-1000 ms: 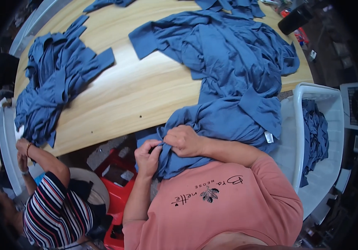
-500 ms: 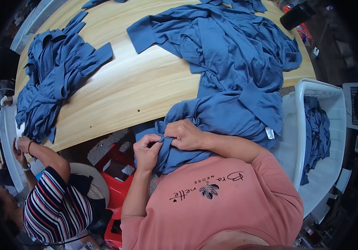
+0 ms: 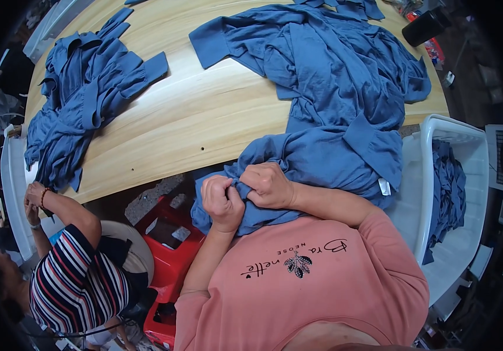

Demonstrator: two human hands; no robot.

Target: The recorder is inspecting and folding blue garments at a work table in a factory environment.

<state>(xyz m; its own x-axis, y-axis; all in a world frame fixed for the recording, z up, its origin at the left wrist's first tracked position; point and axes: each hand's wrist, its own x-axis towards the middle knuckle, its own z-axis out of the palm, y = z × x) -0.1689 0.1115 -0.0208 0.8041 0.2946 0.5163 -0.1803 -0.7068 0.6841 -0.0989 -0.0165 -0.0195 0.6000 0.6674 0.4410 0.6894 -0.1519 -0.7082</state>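
Observation:
A blue knit garment hangs over the near table edge and bunches up against my body. My left hand is closed on a fold of it, fingers curled in. Right beside it, my right hand grips the same gathered cloth in a fist. The two hands almost touch, and the bit of fabric between them is mostly hidden by my fingers. A small white label shows at the garment's right side. Its loose cuff-like band lies folded on top.
More blue garments are heaped on the wooden table, with another pile at left. A white bin holding blue cloth stands at right. Red stools are below. A co-worker in a striped shirt sits at left. A black cylinder is far right.
My left hand has turned and curled its fingers in, moving slightly right. My right hand stays closed on the cloth. The co-worker's hands have come closer together. The whole view has shifted a little.

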